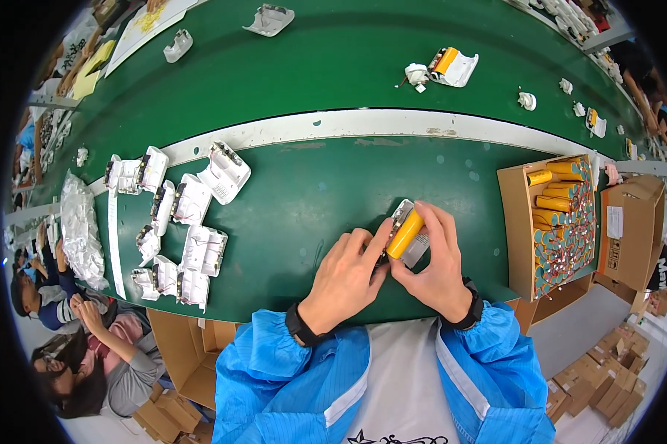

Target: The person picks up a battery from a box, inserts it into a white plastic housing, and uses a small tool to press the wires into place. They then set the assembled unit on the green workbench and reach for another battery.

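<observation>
Flat green table (311, 192), brown card box (517, 229) by R edge, ppl (130, 370) past L edge. Nr front edge, L hand (350, 277) holds white plastic shell (419, 252), R hand (435, 270) yellow tube battery (406, 235); hands hide bits.

White lettering (662, 272) marks a black item (654, 281) at far right; a cardboard box (644, 222) bears a label (614, 222) too small to read
</observation>
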Demonstrator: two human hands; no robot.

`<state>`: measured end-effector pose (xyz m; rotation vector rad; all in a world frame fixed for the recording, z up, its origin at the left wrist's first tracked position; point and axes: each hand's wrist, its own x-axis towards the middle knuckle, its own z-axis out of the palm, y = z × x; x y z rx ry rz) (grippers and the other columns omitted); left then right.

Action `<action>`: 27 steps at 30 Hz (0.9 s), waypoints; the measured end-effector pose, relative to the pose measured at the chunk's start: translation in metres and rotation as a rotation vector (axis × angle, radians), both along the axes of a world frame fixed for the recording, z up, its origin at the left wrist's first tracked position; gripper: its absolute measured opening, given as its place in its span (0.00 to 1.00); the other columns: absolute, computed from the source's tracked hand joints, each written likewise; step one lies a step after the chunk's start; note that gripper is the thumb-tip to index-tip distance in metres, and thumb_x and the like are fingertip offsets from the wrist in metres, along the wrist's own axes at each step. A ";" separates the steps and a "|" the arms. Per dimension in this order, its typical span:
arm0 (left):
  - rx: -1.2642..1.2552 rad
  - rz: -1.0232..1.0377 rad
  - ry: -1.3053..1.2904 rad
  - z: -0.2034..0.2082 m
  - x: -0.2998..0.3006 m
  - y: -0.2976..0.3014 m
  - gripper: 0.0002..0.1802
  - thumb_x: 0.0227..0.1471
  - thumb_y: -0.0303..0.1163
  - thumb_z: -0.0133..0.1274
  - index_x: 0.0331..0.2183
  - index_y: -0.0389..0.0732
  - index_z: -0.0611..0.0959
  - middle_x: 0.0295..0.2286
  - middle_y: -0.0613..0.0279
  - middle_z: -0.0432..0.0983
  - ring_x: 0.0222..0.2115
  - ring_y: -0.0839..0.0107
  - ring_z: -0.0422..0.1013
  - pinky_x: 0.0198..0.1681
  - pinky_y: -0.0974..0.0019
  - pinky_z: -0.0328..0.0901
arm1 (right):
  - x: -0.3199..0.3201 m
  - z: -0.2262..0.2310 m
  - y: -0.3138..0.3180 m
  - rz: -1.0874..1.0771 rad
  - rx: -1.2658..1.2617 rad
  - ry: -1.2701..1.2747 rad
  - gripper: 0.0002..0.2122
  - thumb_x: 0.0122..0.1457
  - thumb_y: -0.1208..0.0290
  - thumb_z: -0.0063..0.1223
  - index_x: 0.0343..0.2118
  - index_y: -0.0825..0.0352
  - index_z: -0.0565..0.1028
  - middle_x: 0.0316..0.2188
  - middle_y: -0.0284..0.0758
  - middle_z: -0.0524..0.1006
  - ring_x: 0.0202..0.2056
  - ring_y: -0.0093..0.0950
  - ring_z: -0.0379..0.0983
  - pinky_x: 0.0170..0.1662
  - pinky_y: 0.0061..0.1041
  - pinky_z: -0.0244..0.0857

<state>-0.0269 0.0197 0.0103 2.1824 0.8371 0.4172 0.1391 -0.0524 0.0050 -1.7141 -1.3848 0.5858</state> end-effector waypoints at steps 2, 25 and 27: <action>-0.016 -0.017 0.070 -0.005 -0.002 -0.001 0.36 0.46 0.24 0.59 0.59 0.36 0.71 0.35 0.54 0.74 0.32 0.57 0.71 0.38 0.56 0.70 | -0.003 -0.001 -0.001 -0.004 -0.001 -0.087 0.39 0.41 0.81 0.67 0.61 0.70 0.63 0.55 0.46 0.67 0.53 0.43 0.69 0.52 0.35 0.70; -0.322 0.285 -0.023 -0.012 0.031 0.015 0.17 0.42 0.26 0.70 0.32 0.35 0.78 0.22 0.57 0.76 0.21 0.68 0.72 0.25 0.64 0.68 | -0.006 0.011 0.003 0.014 -0.154 -0.204 0.36 0.44 0.82 0.65 0.60 0.73 0.64 0.58 0.47 0.68 0.53 0.49 0.65 0.57 0.40 0.63; -0.302 0.293 -0.011 -0.012 0.034 0.014 0.17 0.42 0.25 0.70 0.32 0.36 0.77 0.21 0.57 0.75 0.21 0.68 0.72 0.25 0.64 0.67 | -0.004 0.016 0.003 0.036 -0.176 -0.177 0.36 0.46 0.81 0.65 0.61 0.73 0.64 0.58 0.47 0.67 0.54 0.48 0.65 0.57 0.40 0.62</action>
